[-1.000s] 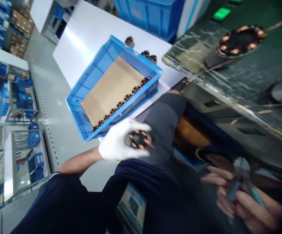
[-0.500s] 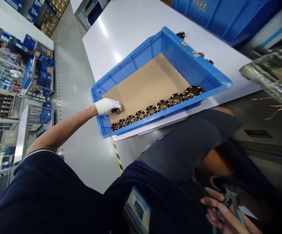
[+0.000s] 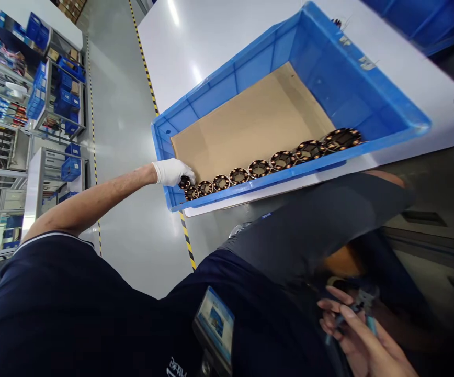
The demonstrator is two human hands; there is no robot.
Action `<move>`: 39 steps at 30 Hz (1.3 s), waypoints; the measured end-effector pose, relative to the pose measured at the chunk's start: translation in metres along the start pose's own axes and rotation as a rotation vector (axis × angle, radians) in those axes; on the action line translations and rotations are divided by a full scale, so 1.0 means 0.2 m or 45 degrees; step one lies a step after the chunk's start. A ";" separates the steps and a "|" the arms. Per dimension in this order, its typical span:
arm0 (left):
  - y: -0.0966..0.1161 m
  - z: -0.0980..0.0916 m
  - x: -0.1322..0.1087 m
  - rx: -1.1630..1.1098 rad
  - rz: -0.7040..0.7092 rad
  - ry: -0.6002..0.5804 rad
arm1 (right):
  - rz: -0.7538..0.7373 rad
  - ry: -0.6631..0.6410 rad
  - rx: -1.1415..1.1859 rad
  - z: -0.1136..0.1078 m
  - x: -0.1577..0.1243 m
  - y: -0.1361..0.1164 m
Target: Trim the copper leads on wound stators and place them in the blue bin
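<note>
My left hand [image 3: 174, 172], in a white glove, reaches into the left end of a blue plastic crate [image 3: 227, 73]. Its fingers are closed on a small ring-shaped motor stator [image 3: 184, 181] with dark copper windings. That stator sits right by the end of a row of similar stators [image 3: 259, 168], which stand along the crate's near wall on a cardboard sheet [image 3: 250, 115]. Low on the right, my bare right hand [image 3: 354, 327] grips a pair of pliers [image 3: 366, 301] with light blue handles, away from the crate. Its palm is partly in shadow.
The crate rests on a white table [image 3: 164, 52], beside another blue bin [image 3: 419, 21]. A badge [image 3: 215, 324] hangs at my chest. Yellow-black tape [image 3: 188, 243] marks the floor. Shelves with blue boxes [image 3: 70, 104] stand at the left, where a person is partly visible.
My left hand has brought its stator closer to the left end of the row. The view has shifted, so the crate looks larger. My right hand still holds the pliers.
</note>
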State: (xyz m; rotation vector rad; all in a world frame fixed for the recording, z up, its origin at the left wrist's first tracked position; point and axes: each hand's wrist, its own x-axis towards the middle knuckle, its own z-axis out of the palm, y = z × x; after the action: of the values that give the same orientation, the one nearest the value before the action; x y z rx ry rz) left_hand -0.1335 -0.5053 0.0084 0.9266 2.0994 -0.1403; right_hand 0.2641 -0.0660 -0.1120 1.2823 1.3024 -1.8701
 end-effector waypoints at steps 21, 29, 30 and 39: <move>1.78 -0.71 1.24 -0.718 0.501 1.332 | -0.562 0.005 0.199 -0.12 -0.32 0.17; 1.97 -0.30 0.70 -0.701 0.873 1.090 | -1.033 0.333 -0.016 -0.04 -0.46 0.11; 2.00 -0.24 0.63 -0.713 0.894 1.028 | -1.091 0.354 -0.020 -0.04 -0.49 0.07; 2.05 -0.06 0.59 -0.730 1.145 0.819 | -1.367 0.424 -0.050 -0.07 -0.56 -0.10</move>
State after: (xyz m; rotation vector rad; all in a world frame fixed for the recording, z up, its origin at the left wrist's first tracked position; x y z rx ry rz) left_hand 0.0824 -0.1360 0.0159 1.5535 1.8421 1.2876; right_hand 0.3000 -0.0568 -0.0036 0.9393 2.5352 -2.2863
